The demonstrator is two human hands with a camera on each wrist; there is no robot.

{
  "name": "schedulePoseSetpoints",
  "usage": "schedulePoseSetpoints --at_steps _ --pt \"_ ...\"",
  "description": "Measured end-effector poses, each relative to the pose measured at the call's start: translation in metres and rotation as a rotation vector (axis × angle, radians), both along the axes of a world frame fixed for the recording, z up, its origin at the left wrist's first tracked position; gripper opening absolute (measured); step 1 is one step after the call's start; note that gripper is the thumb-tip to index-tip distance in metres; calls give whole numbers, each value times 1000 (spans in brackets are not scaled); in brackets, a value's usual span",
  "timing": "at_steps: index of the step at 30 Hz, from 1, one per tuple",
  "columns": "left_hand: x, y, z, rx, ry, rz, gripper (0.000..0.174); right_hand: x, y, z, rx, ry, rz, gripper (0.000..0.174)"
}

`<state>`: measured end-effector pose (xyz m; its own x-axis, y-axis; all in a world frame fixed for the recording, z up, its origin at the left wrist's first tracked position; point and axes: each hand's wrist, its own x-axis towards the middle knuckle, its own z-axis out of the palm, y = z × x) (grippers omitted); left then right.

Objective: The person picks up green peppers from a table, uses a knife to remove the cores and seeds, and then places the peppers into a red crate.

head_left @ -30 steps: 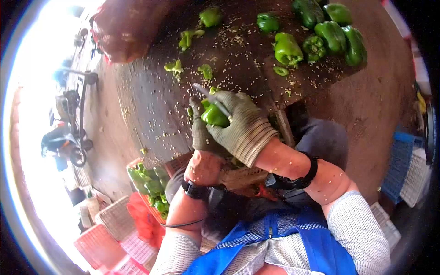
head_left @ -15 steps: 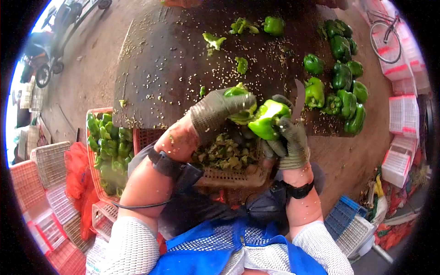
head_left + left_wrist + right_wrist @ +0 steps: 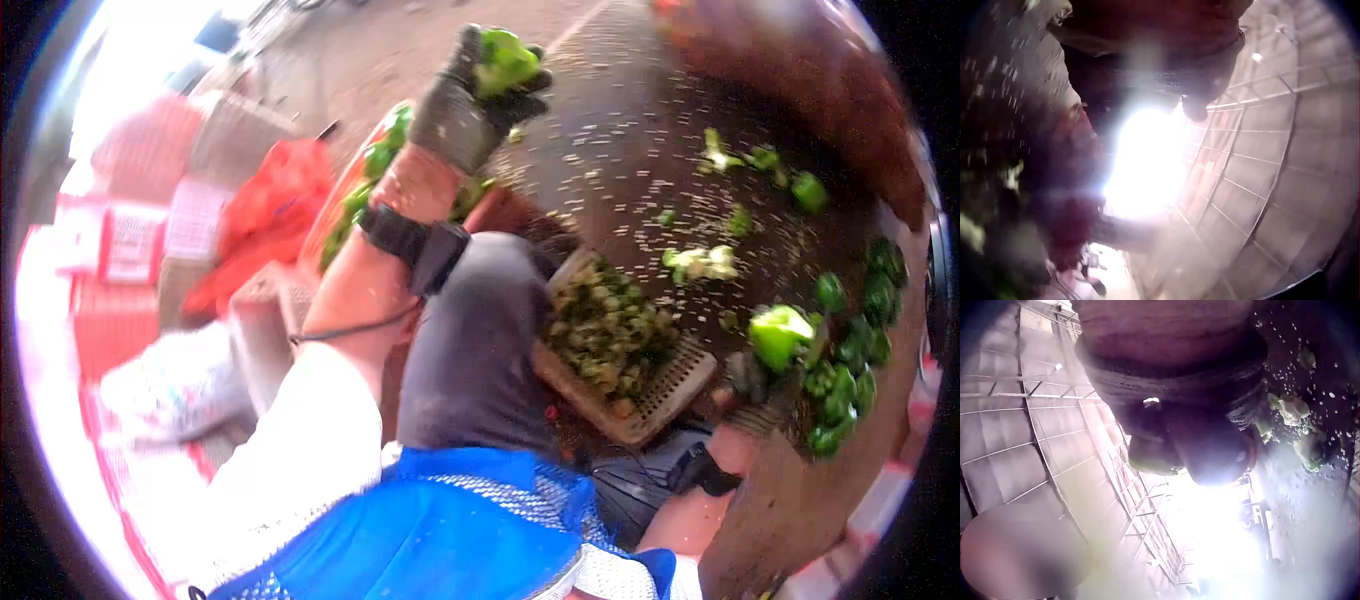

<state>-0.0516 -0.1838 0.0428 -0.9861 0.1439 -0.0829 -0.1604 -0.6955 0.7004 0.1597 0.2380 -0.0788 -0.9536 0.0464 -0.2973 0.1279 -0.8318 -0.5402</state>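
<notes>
My gloved left hand is stretched out over the far left, its fingers around a piece of green bell pepper. Below that hand stands an orange crate of green peppers. At the right, my gloved right hand holds a cut green bell pepper, its pale inside facing up. In the right wrist view the dark glove covers most of a pepper. Glare and the glove hide the left hand's pepper in the left wrist view. No knife blade shows clearly now.
Seeds and several pepper scraps lie on the dark table. Whole green peppers sit along its right edge. A crate of trimmings stands by my knees. At left are a red bag and stacked baskets.
The hands first worked together on one pepper with a knife, then drew apart with two pieces. The left hand has swung far left with its piece; the head view has turned left.
</notes>
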Motion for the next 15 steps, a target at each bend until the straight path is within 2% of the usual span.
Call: schedulePoseSetpoints --at_steps 1,2,4,7,9,12,14,15 --pt "5 -51 -3 -76 5 -81 46 2 5 -3 -3 -4 36 42" --pt "16 -86 -13 -122 -3 145 42 6 10 -5 -9 2 71 41" --pt "54 -164 -39 -512 -14 321 32 4 11 -5 -11 22 137 39" --pt "118 -231 -89 -837 -407 528 31 -5 4 0 -11 74 244 36" --pt "147 -245 -127 -998 -606 600 30 -13 -14 6 2 104 307 35" --pt "146 -254 -205 -1628 -197 749 39 -21 -42 21 62 73 271 37" --pt "132 -194 -175 -1939 -134 647 52 -20 -44 13 111 -5 198 43" --pt "134 -190 -187 -2137 -74 423 47 -17 -40 4 130 -40 181 44"
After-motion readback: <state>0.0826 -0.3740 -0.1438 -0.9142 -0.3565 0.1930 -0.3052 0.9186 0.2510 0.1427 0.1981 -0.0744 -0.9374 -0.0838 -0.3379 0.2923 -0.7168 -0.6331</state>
